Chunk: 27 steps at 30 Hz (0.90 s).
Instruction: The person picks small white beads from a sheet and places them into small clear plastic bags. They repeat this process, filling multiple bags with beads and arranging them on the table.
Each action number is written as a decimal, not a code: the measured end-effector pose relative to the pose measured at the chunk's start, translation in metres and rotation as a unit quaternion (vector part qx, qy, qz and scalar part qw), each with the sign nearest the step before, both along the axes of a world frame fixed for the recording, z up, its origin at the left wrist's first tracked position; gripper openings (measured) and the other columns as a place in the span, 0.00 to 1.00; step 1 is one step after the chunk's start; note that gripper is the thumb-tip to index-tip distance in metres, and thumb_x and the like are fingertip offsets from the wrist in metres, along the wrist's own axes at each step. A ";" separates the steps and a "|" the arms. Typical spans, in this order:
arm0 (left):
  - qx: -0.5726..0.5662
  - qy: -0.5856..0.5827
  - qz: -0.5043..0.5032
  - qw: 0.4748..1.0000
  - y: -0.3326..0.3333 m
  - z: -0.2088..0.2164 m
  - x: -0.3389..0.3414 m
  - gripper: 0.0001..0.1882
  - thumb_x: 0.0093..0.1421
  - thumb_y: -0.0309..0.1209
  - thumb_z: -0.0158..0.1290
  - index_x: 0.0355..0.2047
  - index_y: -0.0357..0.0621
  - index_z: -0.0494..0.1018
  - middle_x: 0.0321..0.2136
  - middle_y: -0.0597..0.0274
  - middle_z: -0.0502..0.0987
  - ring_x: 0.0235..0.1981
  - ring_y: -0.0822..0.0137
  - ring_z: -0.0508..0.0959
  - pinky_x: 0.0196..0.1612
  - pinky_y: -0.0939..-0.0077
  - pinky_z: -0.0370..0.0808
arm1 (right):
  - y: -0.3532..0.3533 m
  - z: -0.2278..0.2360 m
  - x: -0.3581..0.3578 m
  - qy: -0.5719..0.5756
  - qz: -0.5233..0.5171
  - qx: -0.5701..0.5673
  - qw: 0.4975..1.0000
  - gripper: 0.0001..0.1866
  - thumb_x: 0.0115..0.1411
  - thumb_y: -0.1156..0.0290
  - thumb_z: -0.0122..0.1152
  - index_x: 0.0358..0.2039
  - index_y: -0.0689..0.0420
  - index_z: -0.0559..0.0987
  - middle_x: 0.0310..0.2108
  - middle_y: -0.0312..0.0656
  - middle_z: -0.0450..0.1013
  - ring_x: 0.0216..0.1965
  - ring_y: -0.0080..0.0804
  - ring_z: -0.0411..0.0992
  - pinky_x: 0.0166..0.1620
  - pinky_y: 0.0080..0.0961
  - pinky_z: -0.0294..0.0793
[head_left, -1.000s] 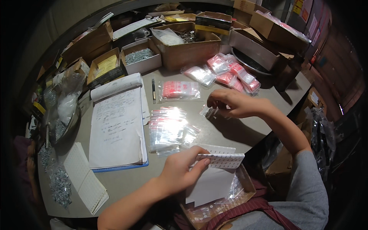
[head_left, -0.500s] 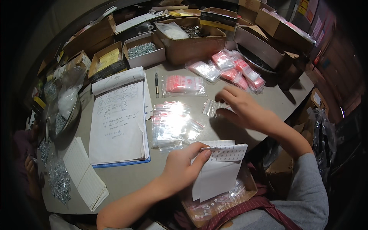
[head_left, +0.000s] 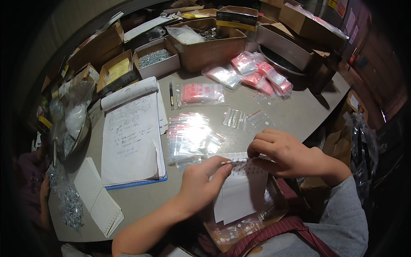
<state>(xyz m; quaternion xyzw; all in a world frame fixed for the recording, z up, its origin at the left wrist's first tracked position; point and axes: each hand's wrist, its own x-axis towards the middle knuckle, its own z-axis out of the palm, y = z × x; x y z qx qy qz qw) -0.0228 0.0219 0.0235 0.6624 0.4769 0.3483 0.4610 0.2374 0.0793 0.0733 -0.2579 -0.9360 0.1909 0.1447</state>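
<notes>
1. From my remote seat I'm taking the view's middle as the dial, twelve being the far side. The label sheets (head_left: 242,196) are hanging at five o'clock, their upper edge pinched between thumb and fingers of my left hand (head_left: 202,184) at six.
2. My right hand (head_left: 289,154) is sitting at four o'clock, fingers curled at the sheets' upper right; I cannot tell whether they are gripping a label.
3. I'm judging slippage the main risk: a loosening left pinch could be dropping the sheets into the lap carton (head_left: 226,246) below.
4. An uneven pull by the right fingers could be creasing or tearing a label.
5. A brushing wrist could be scattering the clear bags (head_left: 188,141) near the dial's centre, or the dotted bag (head_left: 260,119) at three.
6. The lap carton is holding clear bags with small white dots.
7. At eleven, the white box (head_left: 165,68) is holding silvery hardware; at twelve, the brown carton (head_left: 209,55) is holding a whitish bag and dark parts; at ten, the tan box (head_left: 124,80) is holding yellow paper.
</notes>
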 end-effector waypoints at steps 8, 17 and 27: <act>-0.047 -0.058 0.005 0.997 0.003 -0.007 -0.001 0.13 0.70 0.32 0.57 0.46 0.32 0.81 0.36 0.64 0.83 0.38 0.77 0.77 0.44 0.77 0.75 | -0.017 -0.014 -0.006 -0.028 -0.034 0.185 0.982 0.16 0.50 0.78 0.69 0.41 0.59 0.78 0.36 0.43 0.74 0.37 0.44 0.74 0.38 0.35 0.76; -0.031 -0.068 0.009 0.997 0.005 -0.010 -0.002 0.13 0.68 0.32 0.58 0.46 0.35 0.81 0.31 0.51 0.84 0.31 0.68 0.80 0.39 0.70 0.77 | -0.005 0.009 -0.007 0.050 0.008 0.066 0.997 0.14 0.52 0.78 0.63 0.40 0.61 0.75 0.37 0.47 0.73 0.39 0.48 0.74 0.42 0.37 0.76; 0.431 0.072 -0.105 0.893 -0.007 -0.010 0.003 0.20 0.44 0.22 0.64 0.41 0.46 0.83 0.33 0.58 0.84 0.33 0.57 0.84 0.45 0.61 0.82 | 0.045 -0.049 -0.042 0.093 0.064 -0.080 0.990 0.11 0.60 0.79 0.66 0.43 0.64 0.78 0.41 0.50 0.78 0.43 0.44 0.80 0.45 0.37 0.78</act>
